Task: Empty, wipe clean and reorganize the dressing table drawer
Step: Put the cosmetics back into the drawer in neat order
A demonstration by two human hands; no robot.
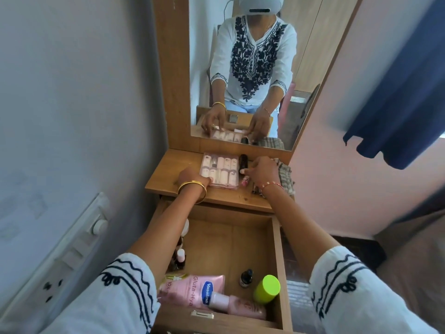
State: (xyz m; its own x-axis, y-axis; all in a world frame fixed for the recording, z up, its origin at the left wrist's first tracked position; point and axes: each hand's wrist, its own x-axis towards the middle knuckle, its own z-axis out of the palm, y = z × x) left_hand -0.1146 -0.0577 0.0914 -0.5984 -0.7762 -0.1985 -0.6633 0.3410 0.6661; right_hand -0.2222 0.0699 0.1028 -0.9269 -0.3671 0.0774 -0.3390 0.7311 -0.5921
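Head view. I see the open drawer (231, 242) at 6 o'clock, pulled out below the bench (166, 174), whose front edge overhangs the drawer's back. Both my arms reach over the drawer to the bench top at 12 o'clock.

My left hand (192, 178) rests at the near left corner of a clear nail-set case (220, 171) lying flat on the bench; its grip is on that corner, though the fingers are partly hidden and I cannot tell whether they clasp or merely press it. My right hand (263, 172) sits just beside the case's right edge, fingers curled among small cosmetic items; I cannot tell what, if anything, its grip holds. A dark tube (243, 161) lies along the case's right side. A checked cloth (286, 174) is bunched at 3 o'clock from the right hand, near the bench's right edge.

Inside the drawer, the middle and back of the floor lie bare, leaving open room. A pink Vaseline pouch (192, 290) and a pink bottle (238, 304) lie against the front wall at 6 o'clock. A green-capped container (266, 289) stands close to the right wall, a small dark dropper bottle (245, 277) just beside it. Nail polish bottles (179, 257) line the left wall, partly covered by my left forearm.

The mirror (245, 68) rises from the bench's back edge.
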